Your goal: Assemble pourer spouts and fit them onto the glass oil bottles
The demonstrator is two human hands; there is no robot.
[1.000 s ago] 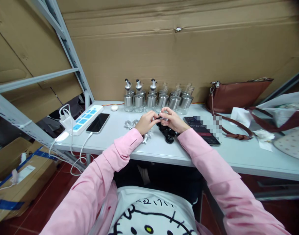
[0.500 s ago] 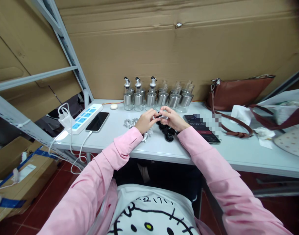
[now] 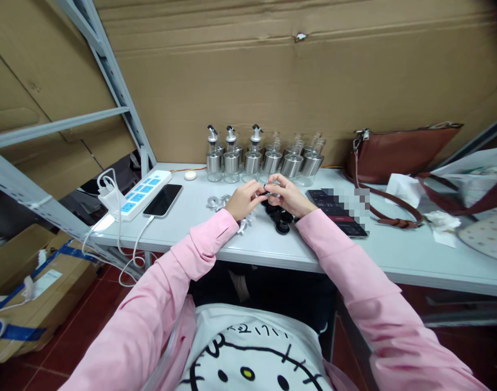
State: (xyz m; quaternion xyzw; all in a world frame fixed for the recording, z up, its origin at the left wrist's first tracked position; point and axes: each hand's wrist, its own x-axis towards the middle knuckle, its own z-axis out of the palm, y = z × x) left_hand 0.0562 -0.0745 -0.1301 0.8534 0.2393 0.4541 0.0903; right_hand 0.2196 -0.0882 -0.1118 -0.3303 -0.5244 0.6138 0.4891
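My left hand (image 3: 243,201) and my right hand (image 3: 289,196) meet over the middle of the table, fingertips pinched around a small black part (image 3: 265,193). Fingers cover most of it, so its exact kind is unclear. Under my right hand lies a pile of black caps or stoppers (image 3: 281,225). Small pale, shiny pieces (image 3: 243,224) are beside my left wrist, with silvery rings (image 3: 212,202) to their left. Behind the hands stand several glass bottles with steel sleeves (image 3: 272,162); three in front carry a pourer spout (image 3: 255,133), the others on the right have bare necks.
On the left are a power strip (image 3: 146,191), a phone (image 3: 163,201) with a white cable and a round white object (image 3: 190,175). To the right lie a dark phone or tablet (image 3: 333,209), a brown bag (image 3: 403,155) and crumpled tissue (image 3: 441,221). Cardboard (image 3: 232,70) backs the table.
Both hands stay pinched together in nearly the same place, with only a slight shift of the fingers around the small black part. The camera view has moved slightly.
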